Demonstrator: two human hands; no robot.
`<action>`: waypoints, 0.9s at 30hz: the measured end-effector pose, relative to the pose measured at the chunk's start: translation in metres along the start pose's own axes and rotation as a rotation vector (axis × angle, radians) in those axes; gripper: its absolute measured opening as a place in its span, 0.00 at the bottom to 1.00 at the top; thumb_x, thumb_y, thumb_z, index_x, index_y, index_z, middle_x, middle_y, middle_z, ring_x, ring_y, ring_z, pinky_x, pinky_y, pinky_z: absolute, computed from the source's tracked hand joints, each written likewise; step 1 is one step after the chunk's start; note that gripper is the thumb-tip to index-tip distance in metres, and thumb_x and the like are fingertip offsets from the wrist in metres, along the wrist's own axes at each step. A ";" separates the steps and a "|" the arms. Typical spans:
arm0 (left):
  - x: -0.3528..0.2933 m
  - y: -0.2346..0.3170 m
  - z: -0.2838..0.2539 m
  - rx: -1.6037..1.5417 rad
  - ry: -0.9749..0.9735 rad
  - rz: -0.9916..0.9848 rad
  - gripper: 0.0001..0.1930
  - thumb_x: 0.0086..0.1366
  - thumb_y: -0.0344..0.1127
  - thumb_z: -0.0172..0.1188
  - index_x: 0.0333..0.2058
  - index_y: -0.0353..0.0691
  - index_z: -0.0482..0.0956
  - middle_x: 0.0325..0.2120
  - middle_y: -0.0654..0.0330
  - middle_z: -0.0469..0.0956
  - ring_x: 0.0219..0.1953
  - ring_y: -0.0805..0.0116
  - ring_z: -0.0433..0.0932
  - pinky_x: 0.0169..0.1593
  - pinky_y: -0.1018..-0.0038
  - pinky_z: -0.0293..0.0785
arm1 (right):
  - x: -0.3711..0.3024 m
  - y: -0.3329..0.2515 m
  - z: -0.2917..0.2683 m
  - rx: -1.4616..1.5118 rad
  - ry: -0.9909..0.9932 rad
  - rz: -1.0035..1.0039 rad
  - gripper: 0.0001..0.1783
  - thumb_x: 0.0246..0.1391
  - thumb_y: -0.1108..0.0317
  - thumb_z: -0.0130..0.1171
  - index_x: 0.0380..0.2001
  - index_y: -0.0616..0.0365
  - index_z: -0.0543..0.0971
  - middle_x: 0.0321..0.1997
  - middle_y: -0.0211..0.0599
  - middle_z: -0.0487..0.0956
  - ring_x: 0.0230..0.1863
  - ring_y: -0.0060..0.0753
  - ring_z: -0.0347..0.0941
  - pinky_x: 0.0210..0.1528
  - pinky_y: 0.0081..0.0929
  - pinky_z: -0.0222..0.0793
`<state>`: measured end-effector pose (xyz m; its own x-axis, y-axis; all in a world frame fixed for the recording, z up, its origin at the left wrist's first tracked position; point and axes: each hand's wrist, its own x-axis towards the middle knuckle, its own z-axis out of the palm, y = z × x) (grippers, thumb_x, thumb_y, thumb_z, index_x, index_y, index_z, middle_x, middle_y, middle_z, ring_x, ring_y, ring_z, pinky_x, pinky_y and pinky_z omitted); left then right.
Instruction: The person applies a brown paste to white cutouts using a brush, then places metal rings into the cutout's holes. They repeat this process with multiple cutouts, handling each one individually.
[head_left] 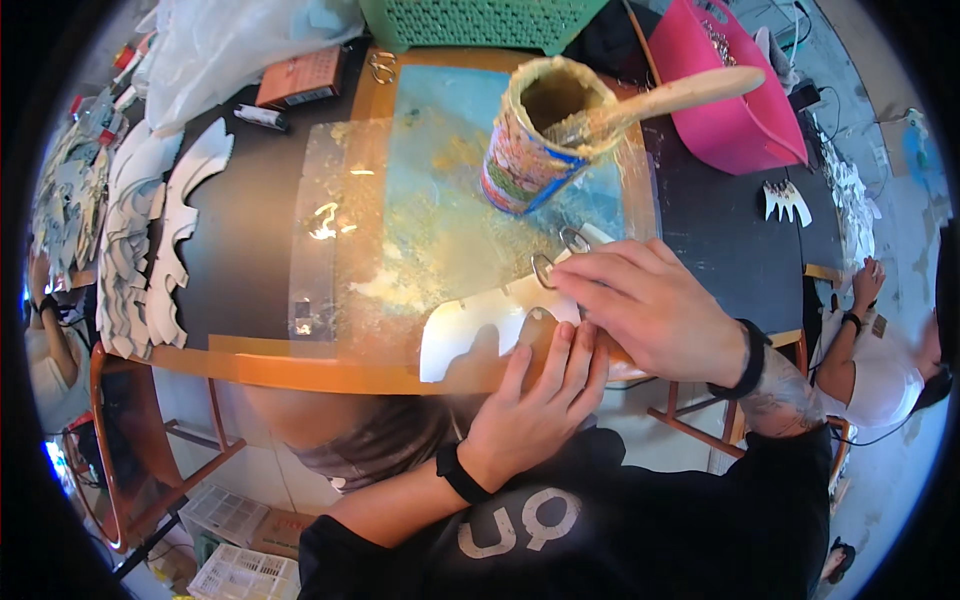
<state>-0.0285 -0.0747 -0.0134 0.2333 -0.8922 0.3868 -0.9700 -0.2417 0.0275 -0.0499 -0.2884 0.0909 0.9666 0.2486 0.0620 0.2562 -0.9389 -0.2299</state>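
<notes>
A white curved flat piece [450,335] with small notches along its far edge lies at the table's near edge. My left hand [525,420] rests with fingers stretched out and slightly apart on its near side. Above it, my right hand [655,310] is closed, thumb and fingers pinched at a metal ring [542,270] at the notched edge. A second metal ring [574,239] sits along that edge, farther off. The fingers partly hide the piece's right part. Just beyond stands a can [530,165] crusted with yellowish paste, with a wooden-handled brush [690,95] leaning in it.
A glue-stained blue and clear mat [430,140] covers the middle of the table. Stacked white cut pieces [185,200] lie left. At the back are a green basket [470,25], orange box [300,78] and loose rings [382,66]; right, a pink basket [720,120] and toothed white piece [787,203].
</notes>
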 end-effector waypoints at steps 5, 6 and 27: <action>-0.003 -0.005 -0.010 -0.159 -0.055 -0.021 0.32 0.70 0.56 0.57 0.66 0.45 0.73 0.70 0.52 0.69 0.74 0.54 0.63 0.74 0.53 0.50 | 0.014 0.026 -0.070 0.247 0.210 0.253 0.10 0.62 0.69 0.64 0.42 0.63 0.85 0.43 0.41 0.86 0.43 0.38 0.82 0.46 0.29 0.75; -0.002 -0.010 -0.016 -0.228 -0.063 -0.017 0.33 0.70 0.56 0.59 0.66 0.43 0.73 0.71 0.51 0.69 0.75 0.54 0.63 0.74 0.55 0.51 | 0.024 0.035 -0.084 0.233 0.291 0.349 0.08 0.61 0.70 0.65 0.39 0.64 0.85 0.37 0.40 0.85 0.39 0.33 0.81 0.43 0.27 0.74; -0.059 -0.037 -0.028 -0.395 0.240 -0.150 0.19 0.59 0.44 0.71 0.49 0.48 0.83 0.57 0.59 0.81 0.60 0.62 0.78 0.67 0.56 0.57 | 0.269 0.244 -0.125 -0.593 -0.062 0.270 0.08 0.48 0.66 0.69 0.34 0.50 0.88 0.34 0.37 0.87 0.44 0.42 0.85 0.54 0.43 0.73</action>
<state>-0.0085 -0.0020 -0.0112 0.3950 -0.7339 0.5526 -0.8899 -0.1562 0.4287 0.2725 -0.4802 0.1724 0.9997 -0.0173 0.0167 -0.0220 -0.9378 0.3464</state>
